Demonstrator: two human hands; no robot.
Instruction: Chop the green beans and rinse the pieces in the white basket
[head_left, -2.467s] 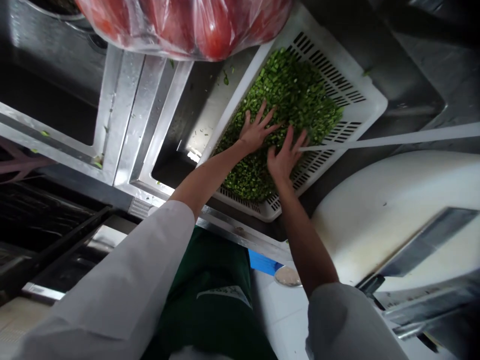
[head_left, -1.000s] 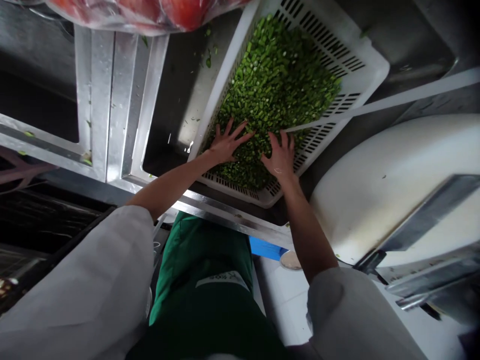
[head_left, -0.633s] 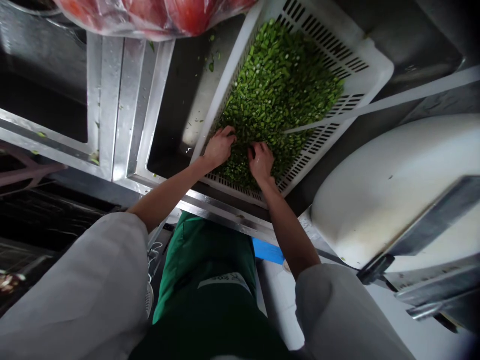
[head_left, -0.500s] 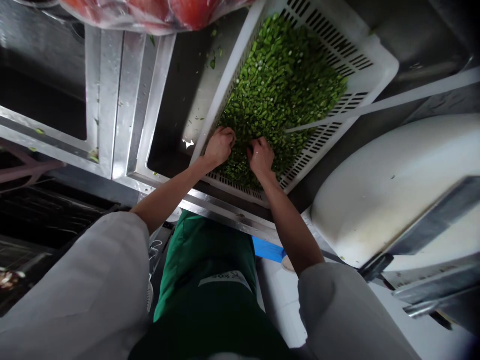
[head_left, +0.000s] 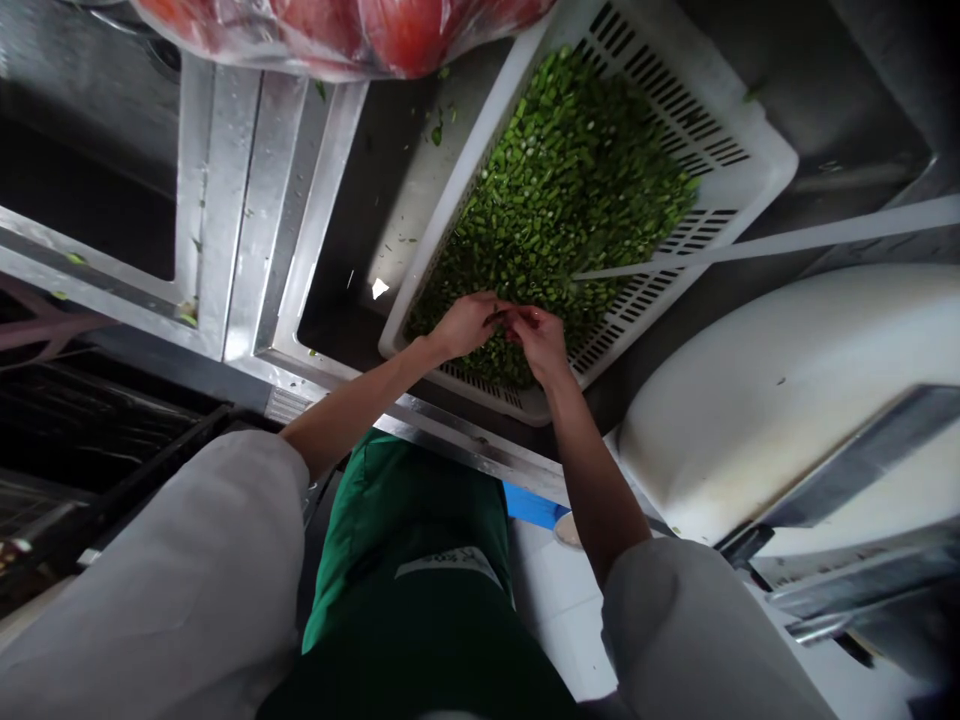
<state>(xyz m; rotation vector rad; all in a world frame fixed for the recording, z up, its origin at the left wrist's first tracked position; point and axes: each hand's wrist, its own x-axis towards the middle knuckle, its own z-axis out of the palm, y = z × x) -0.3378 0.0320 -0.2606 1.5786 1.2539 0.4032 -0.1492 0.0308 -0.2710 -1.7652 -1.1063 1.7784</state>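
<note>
Chopped green vegetable pieces, short cut stems, fill much of a white slotted plastic basket that stands in a metal sink. Over the near end of the heap my left hand and my right hand meet, fingers bent and pinched together. Something small and dark shows between the fingertips; its kind cannot be made out. The fingers of both hands are closed, and the left ones are partly hidden behind the hand.
A clear bag of red, tomato-like produce lies at the top. A thick round white chopping board with a cleaver on it is at right. A long white strip crosses the basket. Another metal sink adjoins at left.
My hands were apart, with the fingers down in the green pieces. Now they have lifted and come together, with a small dark thing between the fingertips. The view has shifted slightly.
</note>
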